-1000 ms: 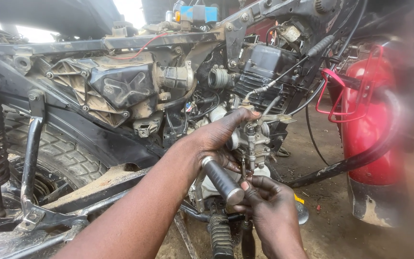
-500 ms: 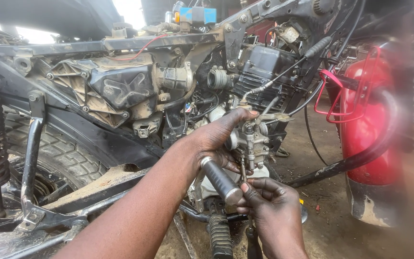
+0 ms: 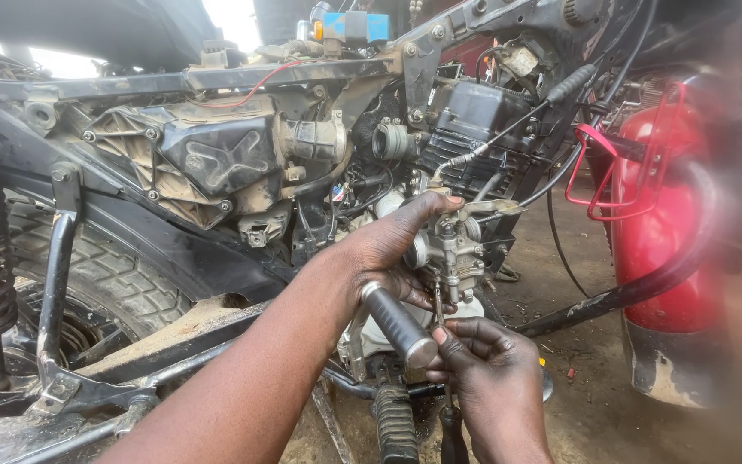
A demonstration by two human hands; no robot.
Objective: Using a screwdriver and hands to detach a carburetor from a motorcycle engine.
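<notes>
Oil-stained workshop ground lies under a stripped motorcycle frame (image 3: pixel 216 82). Nearest, the right hand (image 3: pixel 487 374) pinches a thin screwdriver (image 3: pixel 440 309) pointing up into the carburetor (image 3: pixel 453 249). Just above, the left hand (image 3: pixel 392 245) clasps that carburetor beside the engine (image 3: pixel 474 120). Farther right stands a red tank (image 3: pixel 659 232).

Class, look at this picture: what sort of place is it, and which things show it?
Probably a motorcycle repair workshop. A stripped motorcycle frame with its engine exposed fills the view, the left hand holds a carburettor, and the floor is bare and dirty.
</notes>
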